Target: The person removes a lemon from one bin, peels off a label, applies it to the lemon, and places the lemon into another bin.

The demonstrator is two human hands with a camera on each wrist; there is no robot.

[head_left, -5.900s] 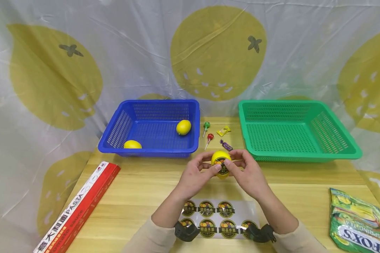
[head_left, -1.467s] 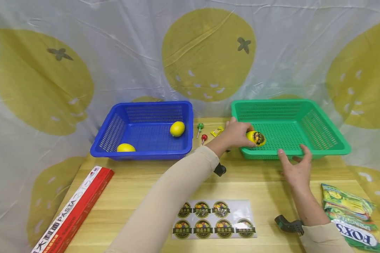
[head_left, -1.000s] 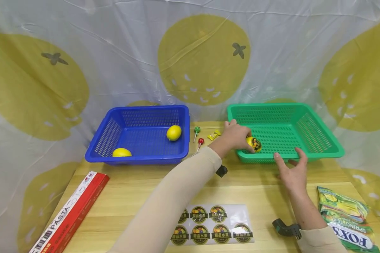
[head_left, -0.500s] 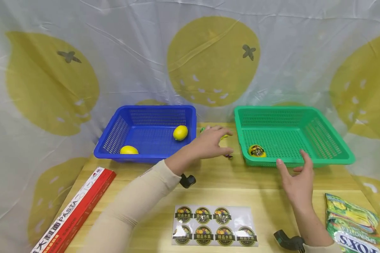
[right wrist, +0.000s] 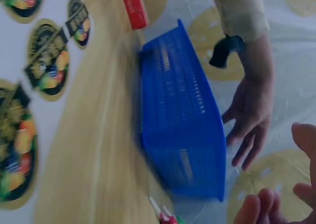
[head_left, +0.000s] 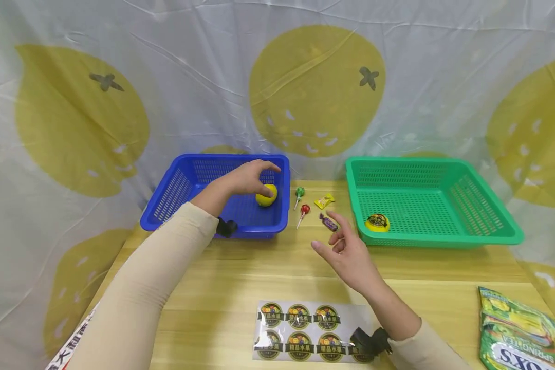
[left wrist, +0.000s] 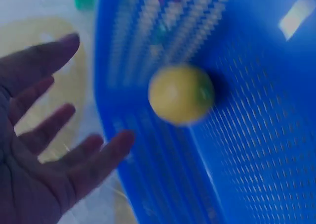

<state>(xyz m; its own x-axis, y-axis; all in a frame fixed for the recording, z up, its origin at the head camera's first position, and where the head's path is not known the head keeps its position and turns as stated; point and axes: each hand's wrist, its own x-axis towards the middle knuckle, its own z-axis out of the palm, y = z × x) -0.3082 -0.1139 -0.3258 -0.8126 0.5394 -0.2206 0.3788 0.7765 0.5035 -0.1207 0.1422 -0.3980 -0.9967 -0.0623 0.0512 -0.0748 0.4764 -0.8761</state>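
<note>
left hand point(head_left: 250, 177) is spread open and hanging right over the plain lemon point(head_left: 266, 195) at the right end of the blue basket point(head_left: 180, 190), fingers straight, not gripping it yet and I can't tell if it's touching. right hand point(head_left: 347, 252) is loose and open too, floating over the tabletop point(head_left: 240, 267) with nothing in it, just in front of the lollipops point(head_left: 301, 205) and wrapped candies point(head_left: 327, 222). the stickered lemon point(head_left: 377, 222) sits in the near left corner of the green basket point(head_left: 490, 226), and the sticker sheet point(head_left: 305, 331) lies close to the person. my guess for trouble: that lemon is round and slick, so a sloppy grab could roll it off across the mesh floor, or the sleeve could catch the basket rim and drag the whole thing
</note>
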